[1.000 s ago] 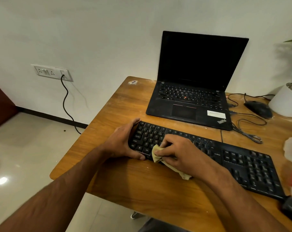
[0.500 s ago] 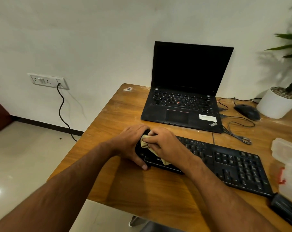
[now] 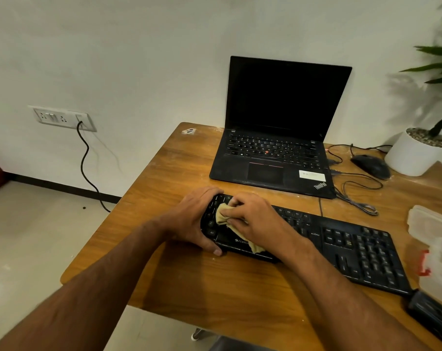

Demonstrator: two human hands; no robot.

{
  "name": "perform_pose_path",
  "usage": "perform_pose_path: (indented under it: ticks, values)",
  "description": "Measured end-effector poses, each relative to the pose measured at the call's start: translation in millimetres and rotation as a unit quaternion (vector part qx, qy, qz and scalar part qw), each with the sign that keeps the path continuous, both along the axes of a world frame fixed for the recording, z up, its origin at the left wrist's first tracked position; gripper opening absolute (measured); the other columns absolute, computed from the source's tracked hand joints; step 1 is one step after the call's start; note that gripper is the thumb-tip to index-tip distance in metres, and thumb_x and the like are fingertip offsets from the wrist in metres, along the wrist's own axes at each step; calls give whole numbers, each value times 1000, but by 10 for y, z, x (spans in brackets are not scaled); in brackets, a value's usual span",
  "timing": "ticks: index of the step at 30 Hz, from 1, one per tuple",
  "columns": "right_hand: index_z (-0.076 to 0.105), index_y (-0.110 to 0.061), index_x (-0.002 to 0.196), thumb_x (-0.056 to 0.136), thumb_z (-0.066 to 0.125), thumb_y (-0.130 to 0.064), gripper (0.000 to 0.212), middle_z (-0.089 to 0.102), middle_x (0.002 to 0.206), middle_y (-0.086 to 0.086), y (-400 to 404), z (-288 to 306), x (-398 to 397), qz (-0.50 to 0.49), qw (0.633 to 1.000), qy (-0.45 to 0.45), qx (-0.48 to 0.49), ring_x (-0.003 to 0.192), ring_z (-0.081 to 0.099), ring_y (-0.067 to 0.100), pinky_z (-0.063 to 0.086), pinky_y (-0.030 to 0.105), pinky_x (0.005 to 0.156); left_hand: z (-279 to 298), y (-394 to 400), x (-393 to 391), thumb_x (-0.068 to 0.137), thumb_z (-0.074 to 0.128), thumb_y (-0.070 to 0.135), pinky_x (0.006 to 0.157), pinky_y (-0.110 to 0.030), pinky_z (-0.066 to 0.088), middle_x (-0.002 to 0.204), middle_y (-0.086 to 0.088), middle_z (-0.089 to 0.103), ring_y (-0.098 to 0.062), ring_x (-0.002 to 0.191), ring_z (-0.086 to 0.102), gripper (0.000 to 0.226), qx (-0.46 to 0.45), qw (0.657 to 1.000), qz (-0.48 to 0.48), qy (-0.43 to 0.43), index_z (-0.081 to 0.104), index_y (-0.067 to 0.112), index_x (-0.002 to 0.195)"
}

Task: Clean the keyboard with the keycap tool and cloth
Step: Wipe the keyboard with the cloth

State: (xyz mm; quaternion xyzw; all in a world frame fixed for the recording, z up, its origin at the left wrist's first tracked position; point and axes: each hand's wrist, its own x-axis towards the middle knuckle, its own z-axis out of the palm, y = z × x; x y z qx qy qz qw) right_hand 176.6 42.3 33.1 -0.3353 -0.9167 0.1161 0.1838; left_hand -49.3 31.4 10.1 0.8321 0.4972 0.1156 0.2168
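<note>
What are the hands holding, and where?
Right hand pinches the cloth at its bunched top; left hand grips the keyboard's left end.

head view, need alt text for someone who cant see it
A person's right hand wipes the left end of a black wired keyboard with a crumpled beige cloth, while the left hand grips that end of it. They work at a wooden desk, with an open black laptop behind, its screen dark.

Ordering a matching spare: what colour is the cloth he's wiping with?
Pale beige-yellow cloth, seen in the head view, held by the right hand.
</note>
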Motion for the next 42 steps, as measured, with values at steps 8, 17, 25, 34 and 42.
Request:
perform_pose_path:
  ticks: [8,17,25,34,42]
  values:
    - [72,-26,118,91,69,-25,27,59,104,-7,-22,-3,23,-24,1000,-13,-7,98,49,9,42,26,86,-19,38,-9,54,87,76,126,-36,15,158,7,29,-6,145,22,133,-3,1000,2,21,19,26,157]
    - [73,-27,116,91,69,-25,25,59,101,-9,24,-11,72,-43,999,-7,11,94,51,9,46,28,80,59,69,36,51,86,79,126,-43,20,157,5,33,-12,145,29,135,2,997,6,72,22,23,155]
    - [74,-25,115,92,68,-22,24,58,96,-5,99,-29,-25,-59,998,-4,12,90,50,12,39,26,75,191,89,122,53,84,79,128,-45,9,159,1,30,-19,149,24,135,-16,988,3,156,19,21,156]
    - [75,-23,112,94,67,-23,20,57,94,-4,125,-17,33,-98,995,-1,17,91,50,14,48,35,80,176,154,142,48,87,78,126,-37,17,154,3,33,-17,143,29,136,-19,987,-3,157,22,23,153]
    - [74,-23,115,96,62,-21,22,57,94,-1,196,13,-44,-100,995,-14,23,91,49,15,44,32,81,155,157,120,46,88,77,120,-33,31,150,4,37,-12,135,36,133,-19,990,-5,139,26,24,151]
